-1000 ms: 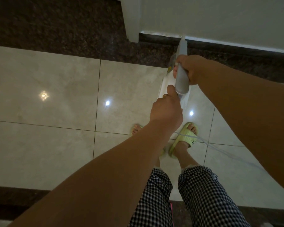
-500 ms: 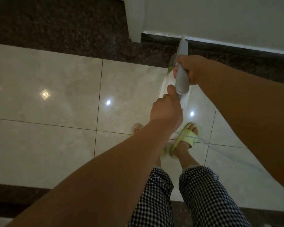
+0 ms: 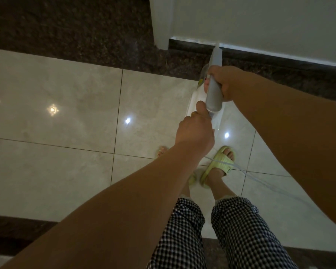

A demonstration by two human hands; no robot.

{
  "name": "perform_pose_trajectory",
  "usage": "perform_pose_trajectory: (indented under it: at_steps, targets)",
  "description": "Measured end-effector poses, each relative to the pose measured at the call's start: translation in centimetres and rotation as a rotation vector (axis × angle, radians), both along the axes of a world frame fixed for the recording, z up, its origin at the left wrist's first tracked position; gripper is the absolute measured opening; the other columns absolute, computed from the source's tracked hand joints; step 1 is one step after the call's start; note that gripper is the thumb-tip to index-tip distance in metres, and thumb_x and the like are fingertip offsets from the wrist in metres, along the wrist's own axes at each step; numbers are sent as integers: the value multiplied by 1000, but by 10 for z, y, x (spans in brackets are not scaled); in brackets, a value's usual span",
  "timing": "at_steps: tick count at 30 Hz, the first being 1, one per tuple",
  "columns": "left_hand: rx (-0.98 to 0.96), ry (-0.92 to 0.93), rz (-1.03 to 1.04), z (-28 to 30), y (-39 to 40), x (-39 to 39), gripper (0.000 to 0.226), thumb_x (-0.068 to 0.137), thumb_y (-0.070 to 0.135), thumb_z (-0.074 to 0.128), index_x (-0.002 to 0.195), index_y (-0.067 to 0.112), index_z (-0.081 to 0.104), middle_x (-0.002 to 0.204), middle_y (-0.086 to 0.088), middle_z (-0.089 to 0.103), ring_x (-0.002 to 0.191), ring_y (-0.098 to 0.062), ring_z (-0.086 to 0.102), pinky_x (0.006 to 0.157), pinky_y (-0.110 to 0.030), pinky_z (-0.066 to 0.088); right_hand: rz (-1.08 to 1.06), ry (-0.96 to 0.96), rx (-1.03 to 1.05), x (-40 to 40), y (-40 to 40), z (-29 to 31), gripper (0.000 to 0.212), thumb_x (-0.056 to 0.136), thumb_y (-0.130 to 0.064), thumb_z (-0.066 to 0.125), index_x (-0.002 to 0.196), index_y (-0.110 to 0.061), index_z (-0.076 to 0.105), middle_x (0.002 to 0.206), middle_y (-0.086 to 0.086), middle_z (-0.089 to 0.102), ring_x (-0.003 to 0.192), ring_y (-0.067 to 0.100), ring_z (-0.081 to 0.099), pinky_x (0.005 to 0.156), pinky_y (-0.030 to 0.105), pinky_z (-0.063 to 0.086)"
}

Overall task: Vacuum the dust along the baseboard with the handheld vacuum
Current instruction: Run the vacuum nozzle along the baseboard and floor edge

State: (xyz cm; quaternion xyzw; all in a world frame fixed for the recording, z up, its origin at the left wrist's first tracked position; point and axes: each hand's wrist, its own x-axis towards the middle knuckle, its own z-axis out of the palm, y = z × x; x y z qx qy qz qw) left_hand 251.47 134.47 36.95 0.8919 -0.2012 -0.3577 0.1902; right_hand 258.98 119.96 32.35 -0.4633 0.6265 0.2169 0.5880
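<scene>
Vacuum nozzle at the baseboard edge

Right hand (image 3: 224, 82) grips the handheld vacuum (image 3: 213, 94); left hand (image 3: 194, 131) holds its rear. The nozzle meets the baseboard (image 3: 279, 58), with open pale tile floor (image 3: 66, 113) left of it.

Gripping the grey handle of the handheld vacuum (image 3: 213, 94) with the right hand (image 3: 226, 82), nozzle tip touching the dark baseboard (image 3: 279, 57) under the white wall (image 3: 260, 20). Holding its rear end with the left hand (image 3: 194, 133). Standing in yellow-green slippers (image 3: 218, 165) on glossy floor tiles (image 3: 66, 113), thin cord (image 3: 260, 181) trailing right.
</scene>
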Motion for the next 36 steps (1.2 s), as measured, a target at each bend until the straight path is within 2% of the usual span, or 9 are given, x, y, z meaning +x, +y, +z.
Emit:
perform_pose_trajectory:
  at_steps: [4, 7, 10, 12, 15, 24, 29, 36]
  targets:
    - [-6, 3, 11, 2, 0, 0, 57, 90, 28, 64, 129, 12, 27, 102, -6, 60, 89, -24, 62, 79, -39, 54, 15, 7, -4, 2, 0, 3, 39, 88, -34, 66, 120, -12, 57, 86, 1, 65, 66, 11, 59, 72, 26, 56]
    - [-9, 6, 18, 3, 2, 1, 56, 90, 28, 64, 128, 13, 27, 101, -6, 60, 88, -25, 63, 79, -40, 54, 12, 9, -1, 4, 2, 5, 39, 88, -33, 66, 119, -12, 56, 87, 2, 65, 65, 10, 59, 67, 25, 55]
    - [-6, -2, 12, 3, 4, 2, 56, 90, 28, 64, 128, 12, 27, 100, -6, 60, 88, -24, 63, 78, -38, 54, 29, 7, 4, 5, 5, 3, 40, 88, -34, 67, 121, -14, 56, 90, 1, 65, 69, 11, 60, 81, 28, 56]
    - [-3, -4, 8, 3, 6, 2, 55, 90, 28, 63, 128, 12, 26, 100, -6, 60, 87, -24, 62, 77, -37, 54, 33, 3, 1, 5, 7, 4, 39, 88, -34, 66, 120, -14, 57, 91, 1, 66, 71, 11, 60, 83, 28, 55]
    - [7, -15, 1, 4, 8, 1, 56, 91, 29, 62, 129, 11, 26, 102, -7, 60, 88, -24, 62, 76, -36, 53, 59, -2, -22, 6, 11, 4, 38, 89, -33, 64, 120, -12, 57, 94, 2, 66, 73, 11, 61, 81, 28, 56]
    - [3, -8, 16, 4, 13, 3, 57, 91, 28, 62, 131, 9, 25, 103, -8, 59, 90, -25, 61, 76, -36, 51, 63, 8, -6, 10, 18, 6, 35, 90, -32, 64, 118, -12, 58, 83, 1, 64, 65, 10, 59, 71, 25, 56]
    - [1, 1, 31, 3, 17, 2, 55, 91, 28, 62, 129, 10, 27, 102, -8, 59, 89, -25, 61, 75, -36, 51, 79, 10, -17, 11, 22, 3, 40, 88, -34, 65, 121, -13, 57, 89, 1, 64, 70, 12, 59, 86, 29, 54]
    - [-4, -10, 40, 3, 21, 2, 58, 91, 28, 62, 131, 10, 25, 103, -8, 60, 89, -25, 62, 76, -37, 53, 84, 2, -11, 14, 27, 6, 35, 91, -31, 63, 118, -11, 56, 83, 2, 63, 64, 10, 58, 71, 25, 55]
